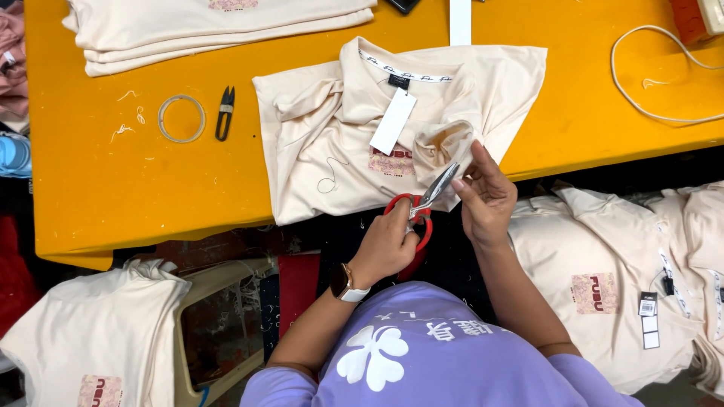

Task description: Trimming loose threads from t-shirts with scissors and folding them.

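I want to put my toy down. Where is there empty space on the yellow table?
The table is bare at its near-left corner, below the ring and the small black snips. Another bare strip lies right of the spread shirt, inside the white cord. The middle is crowded with the shirt, scissors and both hands.

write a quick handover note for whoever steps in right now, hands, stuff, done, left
Left hand: gripping red-handled scissors, blades open at the fabric.
Right hand: pinching a bunched fold of the cream t-shirt.
The shirt lies on the orange table, its front edge hanging over; black snips and a ring lie to its left.
Done: a folded stack sits at the table's far side.
Left: a loose thread lies on the shirt's front; more shirts are piled to the right.
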